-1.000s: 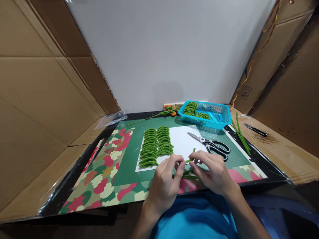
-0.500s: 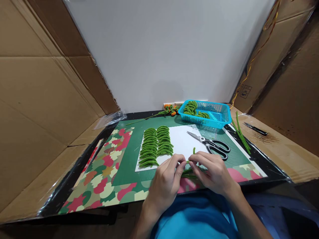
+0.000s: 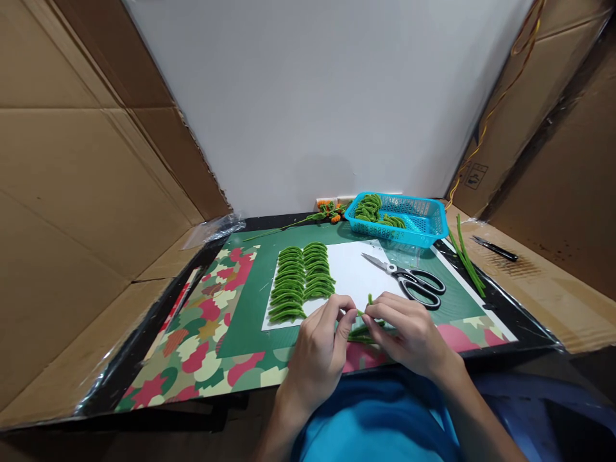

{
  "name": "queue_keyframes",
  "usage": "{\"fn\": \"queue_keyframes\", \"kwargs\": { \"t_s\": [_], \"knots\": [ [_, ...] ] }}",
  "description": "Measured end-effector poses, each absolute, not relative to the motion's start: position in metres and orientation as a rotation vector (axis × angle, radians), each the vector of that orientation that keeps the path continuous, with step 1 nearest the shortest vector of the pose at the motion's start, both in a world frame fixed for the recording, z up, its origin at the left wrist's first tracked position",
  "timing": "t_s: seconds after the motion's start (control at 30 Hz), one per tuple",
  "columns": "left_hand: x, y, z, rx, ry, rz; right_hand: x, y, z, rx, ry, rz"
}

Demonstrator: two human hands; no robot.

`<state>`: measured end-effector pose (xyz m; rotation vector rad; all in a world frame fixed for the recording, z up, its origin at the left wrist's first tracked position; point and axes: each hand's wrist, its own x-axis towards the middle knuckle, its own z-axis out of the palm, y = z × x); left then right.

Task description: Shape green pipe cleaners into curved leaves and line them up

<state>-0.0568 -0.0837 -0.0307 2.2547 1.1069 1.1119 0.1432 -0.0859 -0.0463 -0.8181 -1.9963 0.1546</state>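
Between my two hands is a short green pipe cleaner (image 3: 370,299), its fuzzy end sticking up by the right fingers. My left hand (image 3: 323,340) pinches one end with thumb and forefinger. The other part is pinched by my right hand (image 3: 407,327), fingertips close to the left ones. Beneath the hands lie loose green pipe cleaner pieces (image 3: 359,335), partly covered. To the left, two columns of curved green pipe cleaner pieces (image 3: 289,285) rest on a white sheet (image 3: 353,269). Scissors (image 3: 409,279) with black and grey handles lie beyond my right hand, blades slightly apart.
A blue plastic basket (image 3: 428,221) at the back holds more green pieces. Orange flowers on a green stem (image 3: 332,210) lie beside it. Long green pipe cleaners (image 3: 466,260) and a black-handled tool (image 3: 495,248) are at right. Cardboard walls (image 3: 86,192) flank the table.
The upright end of the pipe cleaner has shifted slightly left and lower as my fingers work it. Both hands keep nearly the same place.
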Motion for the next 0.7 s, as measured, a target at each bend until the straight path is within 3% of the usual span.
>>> {"fn": "queue_keyframes", "kwargs": {
  "t_s": [0.47, 0.7],
  "knots": [
    [-0.0566, -0.0813, -0.0296, 2.073, 1.130, 0.909, 0.1435, -0.0861, -0.0492, -0.783, -2.082, 0.209],
    [-0.0541, -0.0810, -0.0304, 2.148, 1.192, 0.989, 0.1458, -0.0854, -0.0510, -0.836, -2.091, 0.241]
  ]
}}
